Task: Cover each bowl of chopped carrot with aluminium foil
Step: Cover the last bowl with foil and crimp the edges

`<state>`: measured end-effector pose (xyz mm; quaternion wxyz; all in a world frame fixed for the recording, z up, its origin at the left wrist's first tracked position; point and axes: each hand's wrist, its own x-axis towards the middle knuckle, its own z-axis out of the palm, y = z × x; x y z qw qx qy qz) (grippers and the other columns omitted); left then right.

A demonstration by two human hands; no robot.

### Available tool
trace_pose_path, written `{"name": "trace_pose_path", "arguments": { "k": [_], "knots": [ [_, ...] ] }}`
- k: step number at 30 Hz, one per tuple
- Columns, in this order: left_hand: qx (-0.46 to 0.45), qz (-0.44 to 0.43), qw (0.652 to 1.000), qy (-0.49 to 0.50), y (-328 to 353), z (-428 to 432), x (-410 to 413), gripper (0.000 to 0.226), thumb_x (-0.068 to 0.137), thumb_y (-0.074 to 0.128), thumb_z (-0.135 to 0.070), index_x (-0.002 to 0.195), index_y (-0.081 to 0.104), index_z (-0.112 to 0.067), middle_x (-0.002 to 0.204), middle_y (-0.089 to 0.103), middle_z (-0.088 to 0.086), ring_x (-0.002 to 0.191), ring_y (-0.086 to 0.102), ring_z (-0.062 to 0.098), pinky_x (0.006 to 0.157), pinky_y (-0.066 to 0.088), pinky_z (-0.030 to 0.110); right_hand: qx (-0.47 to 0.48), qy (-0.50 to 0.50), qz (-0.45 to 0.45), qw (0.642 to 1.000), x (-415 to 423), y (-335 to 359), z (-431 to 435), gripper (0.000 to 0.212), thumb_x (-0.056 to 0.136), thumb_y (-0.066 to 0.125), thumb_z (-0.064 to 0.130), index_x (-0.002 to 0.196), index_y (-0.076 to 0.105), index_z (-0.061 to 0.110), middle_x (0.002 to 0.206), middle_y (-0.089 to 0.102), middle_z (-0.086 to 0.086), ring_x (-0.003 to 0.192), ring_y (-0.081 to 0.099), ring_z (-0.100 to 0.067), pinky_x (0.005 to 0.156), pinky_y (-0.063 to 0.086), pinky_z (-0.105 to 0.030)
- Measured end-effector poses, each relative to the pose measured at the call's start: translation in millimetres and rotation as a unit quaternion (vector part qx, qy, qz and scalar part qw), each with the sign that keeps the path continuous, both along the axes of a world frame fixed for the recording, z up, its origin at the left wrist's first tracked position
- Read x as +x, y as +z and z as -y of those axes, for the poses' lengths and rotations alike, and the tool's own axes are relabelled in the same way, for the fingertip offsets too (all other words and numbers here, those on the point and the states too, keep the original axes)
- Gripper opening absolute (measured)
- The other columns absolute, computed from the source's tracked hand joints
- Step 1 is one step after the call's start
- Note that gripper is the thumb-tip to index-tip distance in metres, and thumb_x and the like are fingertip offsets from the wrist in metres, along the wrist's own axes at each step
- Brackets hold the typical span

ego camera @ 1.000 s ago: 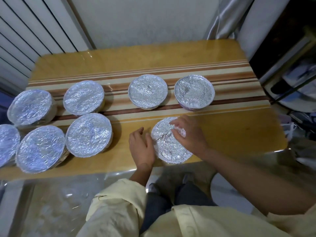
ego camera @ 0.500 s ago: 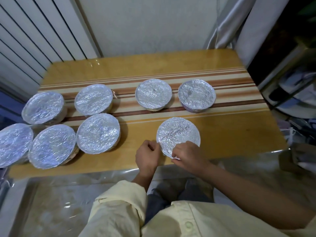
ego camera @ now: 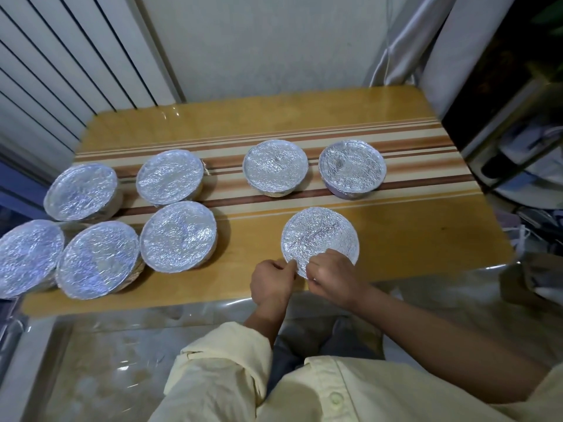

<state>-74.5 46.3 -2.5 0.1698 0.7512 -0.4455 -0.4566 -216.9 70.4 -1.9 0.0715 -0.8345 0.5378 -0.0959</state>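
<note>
A foil-covered bowl [ego camera: 320, 236] stands near the front edge of the wooden table [ego camera: 396, 245]. My left hand [ego camera: 272, 283] pinches the foil at the bowl's near left rim with curled fingers. My right hand [ego camera: 333, 277] grips the foil at the near rim, just right of the left hand. Two more covered bowls [ego camera: 275, 167] [ego camera: 352, 169] stand behind it on the striped band. Several covered bowls [ego camera: 178, 240] cluster at the left. No carrot shows; foil hides every bowl's contents.
The table's front edge carries a clear plastic sheet [ego camera: 152, 336] hanging down toward my lap. A wall and ribbed panel [ego camera: 61, 71] stand behind the table. Dark shelving [ego camera: 518, 147] with clutter lies to the right. Bare wood lies at the back and the right front.
My right hand came off the top of the foil and dropped to the near rim. My left hand curled its fingers at the near left rim. The camera view tilted up.
</note>
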Motion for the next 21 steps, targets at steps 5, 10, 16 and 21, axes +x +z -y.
{"name": "trace_pose_path", "arguments": {
  "k": [5, 10, 16, 21],
  "knots": [
    [0.011, -0.014, 1.0, 0.024, 0.7, 1.7, -1.1, 0.024, 0.075, 0.069, -0.038, 0.065, 0.075, -0.018, 0.072, 0.074, 0.003, 0.077, 0.07, 0.027, 0.07, 0.05, 0.028, 0.001, 0.0, 0.005, 1.0, -3.1, -2.2, 1.1, 0.021, 0.054, 0.072, 0.006, 0.053, 0.052, 0.012, 0.053, 0.05, -0.003, 0.049, 0.049, -0.024, 0.049, 0.037, -0.029],
    [0.013, -0.01, 1.0, 0.025, 2.7, 7.5, -0.7, 0.023, 0.078, 0.07, -0.027, 0.056, 0.071, -0.02, 0.072, 0.074, 0.006, 0.077, 0.07, 0.028, 0.067, 0.049, 0.027, 0.002, -0.016, 0.035, 0.999, -3.2, -1.9, 0.3, 0.022, 0.056, 0.079, 0.015, 0.061, 0.057, 0.014, 0.059, 0.054, 0.0, 0.053, 0.053, -0.021, 0.051, 0.039, -0.027],
    [0.002, 0.004, 1.0, 0.019, 0.1, 11.0, -1.0, 0.028, 0.078, 0.072, -0.028, 0.051, 0.067, -0.021, 0.07, 0.073, 0.006, 0.075, 0.07, 0.03, 0.066, 0.049, 0.028, 0.021, -0.034, 0.039, 0.998, 5.0, 0.2, 4.3, 0.026, 0.053, 0.081, 0.007, 0.051, 0.056, 0.013, 0.051, 0.052, -0.001, 0.045, 0.051, -0.022, 0.044, 0.037, -0.024],
    [0.002, -0.001, 1.0, 0.025, -2.9, 3.1, -2.4, 0.03, 0.079, 0.07, -0.04, 0.06, 0.072, -0.018, 0.067, 0.073, 0.001, 0.073, 0.069, 0.025, 0.069, 0.051, 0.029, 0.025, -0.046, 0.062, 0.997, 5.3, -1.4, 2.4, 0.027, 0.054, 0.079, 0.004, 0.051, 0.055, 0.013, 0.051, 0.051, 0.001, 0.045, 0.05, -0.019, 0.044, 0.031, -0.021]
  ]
}}
